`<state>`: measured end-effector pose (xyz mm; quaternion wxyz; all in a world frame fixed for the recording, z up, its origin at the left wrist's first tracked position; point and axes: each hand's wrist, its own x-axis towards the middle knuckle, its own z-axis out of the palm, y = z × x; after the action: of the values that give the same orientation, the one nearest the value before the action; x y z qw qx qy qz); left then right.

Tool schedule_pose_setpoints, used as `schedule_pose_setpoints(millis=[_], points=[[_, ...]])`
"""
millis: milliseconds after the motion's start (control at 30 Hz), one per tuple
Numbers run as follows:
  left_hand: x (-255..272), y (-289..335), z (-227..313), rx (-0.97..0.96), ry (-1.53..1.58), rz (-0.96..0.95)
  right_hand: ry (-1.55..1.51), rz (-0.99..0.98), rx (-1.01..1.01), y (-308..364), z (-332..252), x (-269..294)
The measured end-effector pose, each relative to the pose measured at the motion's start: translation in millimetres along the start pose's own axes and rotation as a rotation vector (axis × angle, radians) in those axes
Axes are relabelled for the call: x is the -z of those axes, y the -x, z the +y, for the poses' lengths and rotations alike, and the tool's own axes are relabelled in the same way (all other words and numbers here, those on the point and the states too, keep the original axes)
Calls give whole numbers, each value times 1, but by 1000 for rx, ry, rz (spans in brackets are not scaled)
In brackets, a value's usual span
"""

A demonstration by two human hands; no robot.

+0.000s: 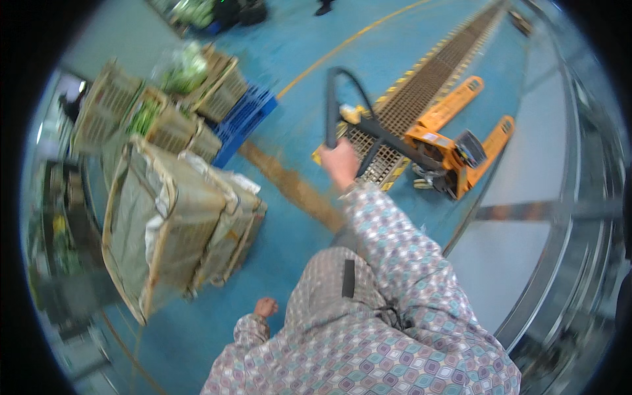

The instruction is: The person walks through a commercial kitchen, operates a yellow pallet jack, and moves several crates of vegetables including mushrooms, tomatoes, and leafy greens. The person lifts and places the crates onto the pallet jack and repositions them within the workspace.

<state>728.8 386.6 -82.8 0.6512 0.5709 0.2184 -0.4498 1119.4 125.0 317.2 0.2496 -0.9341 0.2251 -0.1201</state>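
Observation:
My right hand (340, 163) is closed round the lower corner of the black loop handle (331, 105) of a pallet jack. The orange pallet jack (454, 155) stands to the right, its two forks pointing away from me and a small display on its body. My left hand (266, 307) hangs low by my side, its fingers curled and touching nothing that I can see. Nearest to that hand are stacked beige plastic crates (197, 224), covered with a pale cloth or sheet.
More crates with green vegetables (148, 118) stand at the left, beside a blue pallet (247, 122). A floor grate (421, 79) edged in yellow and black runs under the jack's handle. A pale wall panel (507, 263) rises on the right. Someone's dark shoe (323, 10) shows far ahead.

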Motion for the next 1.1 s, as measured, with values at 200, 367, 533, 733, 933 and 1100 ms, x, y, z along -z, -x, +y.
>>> schedule_pose_setpoints(millis=[200, 367, 533, 733, 933, 1100], points=[[56, 7, 194, -781, -266, 253, 5, -202, 74, 36, -11, -24], [54, 76, 380, -1004, -184, 429, 82, -315, 163, 75, 15, -40], [18, 100, 481, -1350, -435, 453, 176, -339, 344, 115, 64, -28], [-26, 70, 501, -1373, -803, 228, 227, -353, 377, 154, 113, 61], [-119, 75, 439, -1678, -966, -252, 163, 202, 339, 152, 203, 192], [-158, 58, 455, -1835, -835, -104, 87, 342, 265, 108, 178, 249]])
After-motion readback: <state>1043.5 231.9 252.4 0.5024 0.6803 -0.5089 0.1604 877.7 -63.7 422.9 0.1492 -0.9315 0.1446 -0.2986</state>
